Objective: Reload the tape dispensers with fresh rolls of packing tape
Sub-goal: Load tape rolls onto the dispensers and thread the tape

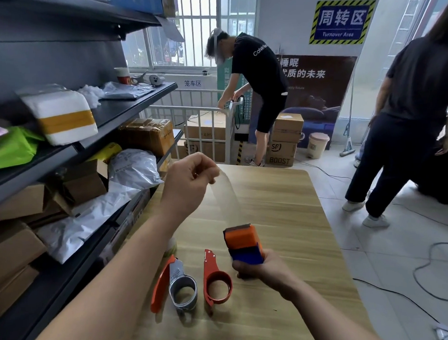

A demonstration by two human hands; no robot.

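My right hand [263, 271] grips an orange and blue tape dispenser [244, 243] above the wooden table [283, 205]. A strip of clear tape [230, 192] runs up from it to my left hand [190, 181], which pinches the strip's end, raised above the table. Two more dispensers lie on the table near me: an orange-handled one with a metal ring [176, 285] and an all-orange one [216, 280]. Both rings look empty. A pale roll-like object [171, 246] is mostly hidden behind my left forearm.
Dark shelves [127, 107] on the left hold parcels, boxes and plastic mailers, close to the table's left edge. Two people stand beyond the table, one at a white cage cart [211, 129], one at the right [406, 126]. Cables [432, 271] trail over the tiled floor.
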